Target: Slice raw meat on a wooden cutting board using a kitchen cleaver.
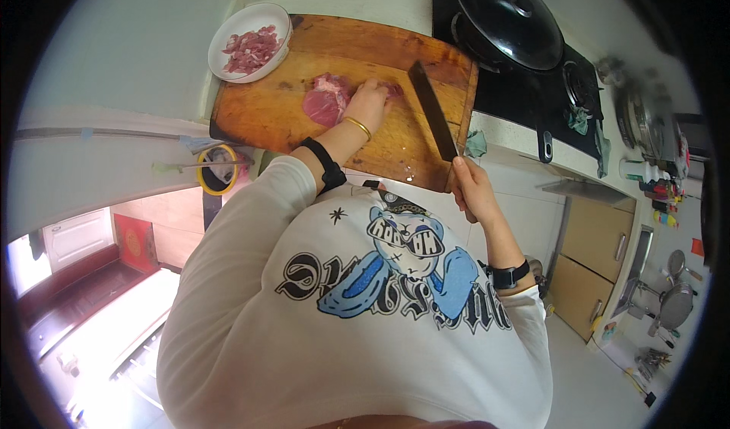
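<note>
My left hand (368, 106), with a gold bangle at the wrist, is curled down over a small piece of raw meat (393, 90) on the wooden cutting board (399, 138). The fingers partly cover that piece. Against the hand's left side lies a larger lump of raw meat (328, 101). My right hand (470, 186) grips a cleaver (432, 106) by its handle, at the board's right front corner. Its dark blade points away from me above the board, apart from the meat. A white bowl (274, 15) of cut meat pieces (251, 49) stands at the board's far left corner.
A lidded black wok (510, 24) sits on the black cooktop (507, 98) right of the board. A green cloth (476, 144) lies by the board's right edge. Below the left edge is a yellow-rimmed bin (218, 169). Bottles (644, 170) line the counter further right.
</note>
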### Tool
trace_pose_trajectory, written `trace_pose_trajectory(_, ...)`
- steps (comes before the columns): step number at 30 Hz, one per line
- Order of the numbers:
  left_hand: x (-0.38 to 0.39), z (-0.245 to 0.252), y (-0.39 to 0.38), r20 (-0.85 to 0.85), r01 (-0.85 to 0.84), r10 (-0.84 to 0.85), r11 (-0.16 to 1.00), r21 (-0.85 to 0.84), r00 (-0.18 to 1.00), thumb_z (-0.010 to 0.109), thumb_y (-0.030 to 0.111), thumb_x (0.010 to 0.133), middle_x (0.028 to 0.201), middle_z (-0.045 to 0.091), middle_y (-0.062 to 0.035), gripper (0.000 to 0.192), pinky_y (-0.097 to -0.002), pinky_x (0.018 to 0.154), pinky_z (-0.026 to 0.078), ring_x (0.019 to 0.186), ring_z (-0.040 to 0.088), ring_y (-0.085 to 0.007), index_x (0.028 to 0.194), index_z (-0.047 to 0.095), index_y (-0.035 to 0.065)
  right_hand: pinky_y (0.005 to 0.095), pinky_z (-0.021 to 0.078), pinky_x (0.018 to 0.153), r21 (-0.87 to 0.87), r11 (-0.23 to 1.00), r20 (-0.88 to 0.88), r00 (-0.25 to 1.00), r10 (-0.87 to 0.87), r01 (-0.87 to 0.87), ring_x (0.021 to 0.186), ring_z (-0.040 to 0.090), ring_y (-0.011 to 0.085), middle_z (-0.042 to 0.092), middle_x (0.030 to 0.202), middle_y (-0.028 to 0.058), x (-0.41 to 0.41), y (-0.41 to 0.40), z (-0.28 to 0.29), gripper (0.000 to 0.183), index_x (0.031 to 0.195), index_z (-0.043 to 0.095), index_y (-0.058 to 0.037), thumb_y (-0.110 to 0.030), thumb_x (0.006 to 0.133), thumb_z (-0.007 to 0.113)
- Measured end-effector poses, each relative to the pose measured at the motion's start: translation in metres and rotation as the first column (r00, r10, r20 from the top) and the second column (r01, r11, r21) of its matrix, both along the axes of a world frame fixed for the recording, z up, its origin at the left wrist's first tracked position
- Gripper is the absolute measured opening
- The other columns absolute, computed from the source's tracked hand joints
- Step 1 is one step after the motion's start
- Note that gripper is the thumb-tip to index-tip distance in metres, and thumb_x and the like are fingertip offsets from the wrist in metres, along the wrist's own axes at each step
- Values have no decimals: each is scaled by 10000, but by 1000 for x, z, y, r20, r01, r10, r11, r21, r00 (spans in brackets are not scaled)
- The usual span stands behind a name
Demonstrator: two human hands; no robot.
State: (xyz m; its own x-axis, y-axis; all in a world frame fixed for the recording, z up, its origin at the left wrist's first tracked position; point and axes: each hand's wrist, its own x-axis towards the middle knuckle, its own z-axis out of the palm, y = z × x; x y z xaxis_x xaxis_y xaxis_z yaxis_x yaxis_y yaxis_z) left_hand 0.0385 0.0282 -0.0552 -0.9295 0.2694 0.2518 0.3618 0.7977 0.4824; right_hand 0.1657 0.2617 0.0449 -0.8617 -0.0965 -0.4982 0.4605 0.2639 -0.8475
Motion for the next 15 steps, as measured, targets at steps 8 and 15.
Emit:
trace_pose_trajectory(8,0,11,-2,76,-52,41,989,138,996,646,82,718,991,519,-238,250,-431,811,472,919,544,-403,917,579,-54,270,340,359,193,960,5,978,207,-204,370,430,121,454,498,32,-17,-13,-1,512,911,588,22,-473,929,460)
trace_pose_trajectory(15,-4,-5,2,16,-46,44,993,109,999,630,66,712,941,574,-173,175,-422,817,463,914,546,-364,873,635,-2,291,379,373,299,915,31,961,276,-272,393,466,148,475,520,56,-26,-10,9,547,921,591,38,-494,920,459)
